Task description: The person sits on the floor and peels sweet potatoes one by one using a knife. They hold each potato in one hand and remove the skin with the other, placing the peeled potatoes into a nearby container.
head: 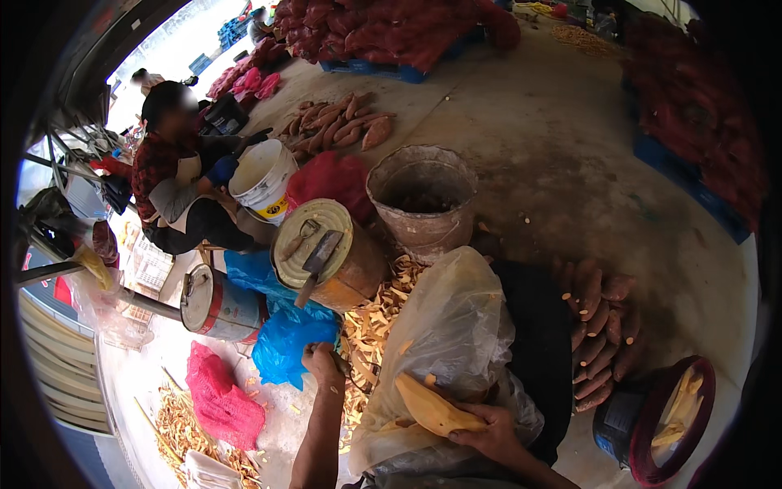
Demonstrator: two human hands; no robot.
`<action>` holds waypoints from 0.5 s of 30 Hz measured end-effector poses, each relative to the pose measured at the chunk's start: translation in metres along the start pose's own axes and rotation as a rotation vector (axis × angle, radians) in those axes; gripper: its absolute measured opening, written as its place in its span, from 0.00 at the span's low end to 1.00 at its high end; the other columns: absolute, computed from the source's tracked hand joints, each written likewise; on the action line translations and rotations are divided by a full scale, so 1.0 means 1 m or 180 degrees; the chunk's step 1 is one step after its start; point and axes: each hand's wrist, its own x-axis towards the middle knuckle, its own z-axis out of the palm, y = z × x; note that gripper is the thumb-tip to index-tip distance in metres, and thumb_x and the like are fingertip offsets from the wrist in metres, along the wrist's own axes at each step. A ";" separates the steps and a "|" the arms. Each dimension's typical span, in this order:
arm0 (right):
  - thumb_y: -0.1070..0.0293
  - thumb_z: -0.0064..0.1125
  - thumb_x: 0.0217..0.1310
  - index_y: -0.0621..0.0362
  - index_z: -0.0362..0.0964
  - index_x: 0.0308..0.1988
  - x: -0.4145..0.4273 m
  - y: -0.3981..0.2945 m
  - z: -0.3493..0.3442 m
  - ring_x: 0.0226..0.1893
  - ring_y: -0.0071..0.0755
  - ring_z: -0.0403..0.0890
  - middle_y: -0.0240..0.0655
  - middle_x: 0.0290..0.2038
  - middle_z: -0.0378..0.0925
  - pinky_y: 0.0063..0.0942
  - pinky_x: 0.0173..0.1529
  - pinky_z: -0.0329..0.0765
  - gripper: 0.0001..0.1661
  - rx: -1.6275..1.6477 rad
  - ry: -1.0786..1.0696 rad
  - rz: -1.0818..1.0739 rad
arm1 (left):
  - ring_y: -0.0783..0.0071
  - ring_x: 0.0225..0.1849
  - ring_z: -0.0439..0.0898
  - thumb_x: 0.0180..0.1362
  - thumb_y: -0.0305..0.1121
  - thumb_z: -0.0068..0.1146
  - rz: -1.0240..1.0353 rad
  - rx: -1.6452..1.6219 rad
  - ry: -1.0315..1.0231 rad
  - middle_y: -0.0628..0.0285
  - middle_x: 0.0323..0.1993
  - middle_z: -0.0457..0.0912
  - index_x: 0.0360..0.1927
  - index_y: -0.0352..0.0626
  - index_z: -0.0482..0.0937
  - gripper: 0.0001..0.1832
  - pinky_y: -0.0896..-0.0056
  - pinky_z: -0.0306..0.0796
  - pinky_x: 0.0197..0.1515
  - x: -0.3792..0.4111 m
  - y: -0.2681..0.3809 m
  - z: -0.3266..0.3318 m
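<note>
My right hand (492, 431) grips the lower end of a peeled yellow sweet potato (437, 409) over the clear plastic sheet (440, 318) on my lap. At the left, my left hand (322, 362) is closed around the handle of a peeler (360, 373), whose metal head hangs over a heap of peelings (372, 330). Beyond it stands a rusty drum (354, 269) with a cleaver (322, 253) and another peeler (299, 239) on its lid. Unpeeled sweet potatoes (602, 342) lie in a pile at the right.
A dark bucket (623, 415) with a red mesh rim holds peeled pieces at the lower right. A dirty bucket (421, 226) stands ahead. A co-worker (177, 177) sits by a white bucket (263, 183). Blue plastic (287, 342) and a pink mesh sack (223, 397) lie at the left.
</note>
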 end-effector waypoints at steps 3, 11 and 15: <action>0.74 0.68 0.41 0.71 0.68 0.46 0.000 0.002 0.000 0.37 0.20 0.75 0.37 0.38 0.76 0.16 0.43 0.72 0.30 0.0202 0.0001 0.0152 | 0.70 0.01 0.57 0.39 0.20 0.46 -0.0039 -0.0244 -0.0383 0.63 0.12 0.63 0.24 0.38 0.63 0.07 0.71 0.50 0.03 -0.013 0.024 0.034; 0.73 0.68 0.41 0.70 0.69 0.46 0.004 0.012 -0.003 0.34 0.19 0.76 0.36 0.36 0.77 0.16 0.41 0.72 0.29 0.0217 -0.0083 0.0083 | 0.77 0.16 0.66 0.39 0.22 0.50 0.1103 0.1436 -0.0111 0.63 0.16 0.67 0.22 0.33 0.67 0.06 0.73 0.61 0.16 0.041 -0.054 0.002; 0.73 0.67 0.42 0.70 0.70 0.45 0.003 0.005 -0.008 0.35 0.19 0.75 0.35 0.36 0.77 0.15 0.42 0.71 0.27 0.0418 0.0027 0.0487 | 0.68 0.01 0.60 0.40 0.19 0.46 -0.0150 0.0393 0.0063 0.61 0.13 0.64 0.24 0.37 0.63 0.07 0.68 0.53 0.01 0.031 -0.030 -0.018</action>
